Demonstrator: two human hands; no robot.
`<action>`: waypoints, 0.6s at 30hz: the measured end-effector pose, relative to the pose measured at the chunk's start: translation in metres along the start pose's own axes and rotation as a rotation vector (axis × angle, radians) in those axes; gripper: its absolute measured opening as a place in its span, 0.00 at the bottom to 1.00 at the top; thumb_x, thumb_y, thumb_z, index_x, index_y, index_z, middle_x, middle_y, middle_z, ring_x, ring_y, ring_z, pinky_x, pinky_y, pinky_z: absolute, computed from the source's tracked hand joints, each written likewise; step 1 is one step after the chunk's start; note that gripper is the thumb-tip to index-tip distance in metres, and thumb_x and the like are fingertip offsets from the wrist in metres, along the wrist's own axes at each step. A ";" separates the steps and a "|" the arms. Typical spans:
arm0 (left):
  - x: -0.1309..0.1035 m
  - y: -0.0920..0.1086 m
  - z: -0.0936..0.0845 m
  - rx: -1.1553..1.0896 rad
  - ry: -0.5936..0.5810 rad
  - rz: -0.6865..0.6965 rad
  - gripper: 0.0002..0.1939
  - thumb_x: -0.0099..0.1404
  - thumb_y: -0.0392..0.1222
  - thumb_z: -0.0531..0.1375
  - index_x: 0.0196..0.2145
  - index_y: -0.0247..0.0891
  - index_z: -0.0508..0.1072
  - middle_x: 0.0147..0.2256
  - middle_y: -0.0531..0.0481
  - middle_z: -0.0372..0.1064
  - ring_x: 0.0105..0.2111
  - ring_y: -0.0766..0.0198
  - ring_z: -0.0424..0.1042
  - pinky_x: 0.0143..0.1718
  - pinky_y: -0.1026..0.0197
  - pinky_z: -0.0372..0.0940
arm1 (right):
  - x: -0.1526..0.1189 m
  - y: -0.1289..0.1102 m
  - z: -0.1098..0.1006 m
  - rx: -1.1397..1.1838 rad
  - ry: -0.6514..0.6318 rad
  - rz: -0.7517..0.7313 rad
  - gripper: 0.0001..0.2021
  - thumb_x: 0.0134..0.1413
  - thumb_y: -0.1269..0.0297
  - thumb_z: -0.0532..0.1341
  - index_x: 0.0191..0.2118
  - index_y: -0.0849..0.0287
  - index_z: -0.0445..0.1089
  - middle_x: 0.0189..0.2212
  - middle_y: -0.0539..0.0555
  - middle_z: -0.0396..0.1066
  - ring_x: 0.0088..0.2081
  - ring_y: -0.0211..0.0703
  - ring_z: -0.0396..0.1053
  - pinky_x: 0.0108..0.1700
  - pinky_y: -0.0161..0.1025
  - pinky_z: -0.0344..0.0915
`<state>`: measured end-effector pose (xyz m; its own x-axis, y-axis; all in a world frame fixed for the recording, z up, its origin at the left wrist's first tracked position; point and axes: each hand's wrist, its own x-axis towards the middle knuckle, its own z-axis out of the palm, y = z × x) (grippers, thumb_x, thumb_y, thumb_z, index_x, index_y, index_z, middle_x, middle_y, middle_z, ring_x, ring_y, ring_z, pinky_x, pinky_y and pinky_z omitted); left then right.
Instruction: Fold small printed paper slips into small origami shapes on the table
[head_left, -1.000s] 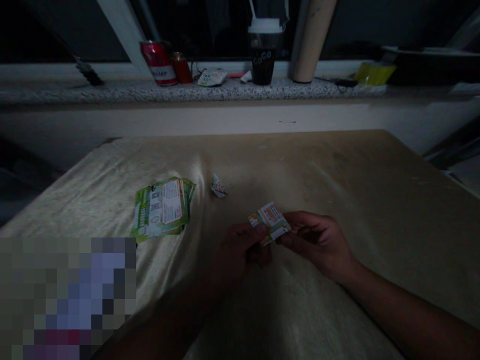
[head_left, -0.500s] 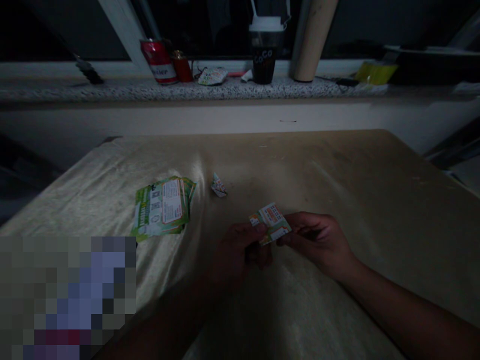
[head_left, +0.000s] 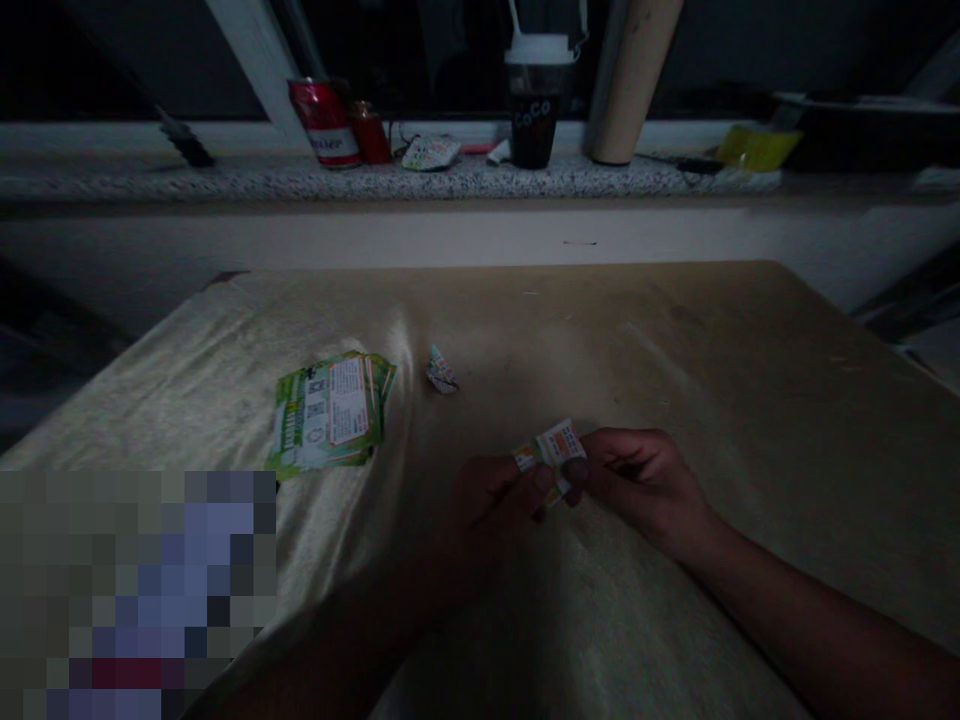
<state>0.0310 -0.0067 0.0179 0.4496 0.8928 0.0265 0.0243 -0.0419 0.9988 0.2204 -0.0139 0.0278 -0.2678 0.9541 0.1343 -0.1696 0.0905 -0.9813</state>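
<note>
A small piece of folded printed paper (head_left: 556, 446), white with green and orange, is held above the table between my two hands. My left hand (head_left: 499, 492) pinches its lower left part, thumb on top. On the right side, my right hand (head_left: 637, 475) grips the edge with thumb and fingers; its thumb lies over the print. Both hands cover part of the sheet, so its exact folds are hard to make out. Beyond them stands a small folded paper shape (head_left: 442, 370) with a pointed top. To the left lies a stack of green printed leaflets (head_left: 330, 415).
A beige cloth covers the table (head_left: 720, 400). On the stone sill (head_left: 255, 183) behind stand a red can (head_left: 326, 125), an orange-red lighter-like object (head_left: 370, 133), a lidded cup (head_left: 534, 105) and a cardboard tube (head_left: 634, 85). A blurred patch hides the lower left.
The paper has turned and shifted slightly right. My right thumb has come over its face, and my left hand has moved closer to my right. The view has shifted a little.
</note>
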 end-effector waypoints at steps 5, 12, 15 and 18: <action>-0.001 0.008 -0.005 0.328 -0.067 0.200 0.20 0.74 0.45 0.50 0.27 0.35 0.71 0.20 0.57 0.55 0.20 0.71 0.55 0.24 0.66 0.50 | 0.001 -0.004 -0.001 -0.149 0.030 -0.028 0.07 0.56 0.63 0.68 0.29 0.59 0.80 0.23 0.52 0.78 0.24 0.37 0.74 0.27 0.31 0.72; 0.002 0.013 -0.008 0.587 -0.166 0.349 0.19 0.73 0.41 0.49 0.24 0.36 0.63 0.20 0.57 0.53 0.19 0.71 0.53 0.24 0.64 0.46 | 0.000 -0.002 -0.003 -0.049 0.075 -0.051 0.05 0.48 0.69 0.72 0.34 0.56 0.80 0.28 0.51 0.80 0.28 0.38 0.77 0.31 0.32 0.74; 0.000 0.008 -0.008 0.688 -0.216 0.408 0.17 0.73 0.41 0.48 0.27 0.36 0.65 0.22 0.56 0.57 0.20 0.70 0.55 0.24 0.63 0.47 | 0.000 -0.003 -0.004 -0.059 0.043 -0.054 0.04 0.48 0.70 0.72 0.32 0.57 0.79 0.27 0.51 0.79 0.28 0.37 0.76 0.30 0.32 0.73; -0.002 0.005 -0.007 0.763 -0.216 0.442 0.16 0.74 0.41 0.48 0.29 0.36 0.66 0.23 0.55 0.61 0.22 0.68 0.59 0.25 0.62 0.50 | 0.000 -0.005 -0.006 -0.128 0.033 -0.121 0.03 0.50 0.69 0.72 0.33 0.58 0.80 0.27 0.52 0.78 0.29 0.38 0.75 0.31 0.34 0.72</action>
<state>0.0237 -0.0052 0.0232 0.7141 0.6248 0.3158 0.3603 -0.7148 0.5994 0.2268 -0.0131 0.0314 -0.2207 0.9428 0.2500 -0.0759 0.2389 -0.9681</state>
